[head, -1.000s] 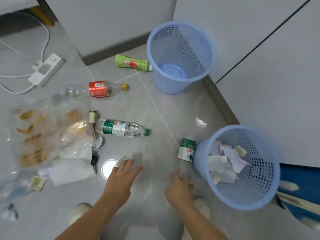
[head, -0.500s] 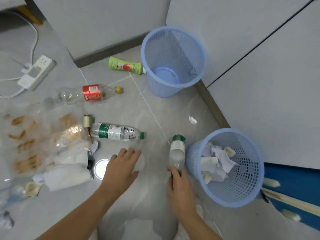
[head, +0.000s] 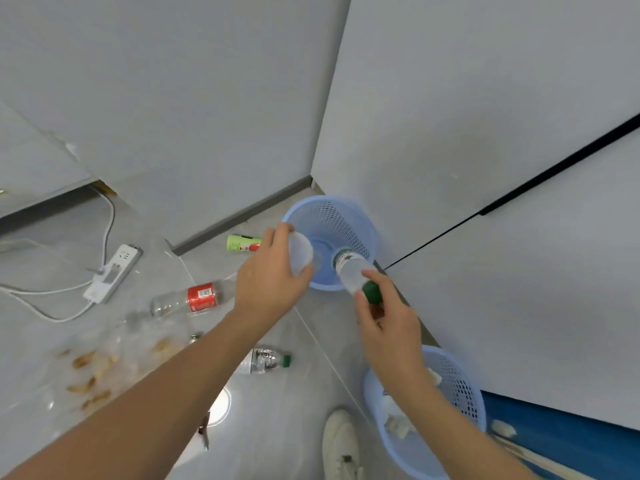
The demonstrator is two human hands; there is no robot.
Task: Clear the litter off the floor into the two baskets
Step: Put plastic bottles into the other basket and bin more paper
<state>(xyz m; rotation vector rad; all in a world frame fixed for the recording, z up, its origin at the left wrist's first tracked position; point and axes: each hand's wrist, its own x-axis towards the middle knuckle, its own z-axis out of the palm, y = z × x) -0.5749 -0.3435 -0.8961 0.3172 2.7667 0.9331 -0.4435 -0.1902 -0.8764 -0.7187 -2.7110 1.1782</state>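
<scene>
My left hand (head: 268,282) holds a clear plastic cup (head: 300,252) at the near rim of the far blue basket (head: 349,216), which shows only its bare bottom. My right hand (head: 388,320) grips a small clear bottle with a green cap (head: 351,271) by its cap end, the bottle's base pointing into that same basket. The near blue basket (head: 460,386), holding crumpled white paper, stands below my right forearm. On the floor lie a red-labelled bottle (head: 194,299), a green-capped water bottle (head: 266,362) and a green-labelled bottle (head: 242,243).
A clear plastic bag with brown scraps (head: 104,362) is spread on the floor at left. A white power strip (head: 114,271) with cables lies beyond it. Grey walls meet in a corner behind the far basket. My white shoe (head: 341,445) is at the bottom, and a blue object (head: 554,438) at lower right.
Both hands have risen from the floor and moved forward to the far basket, the left now holding the cup and the right the small bottle. The view has tilted upward.
</scene>
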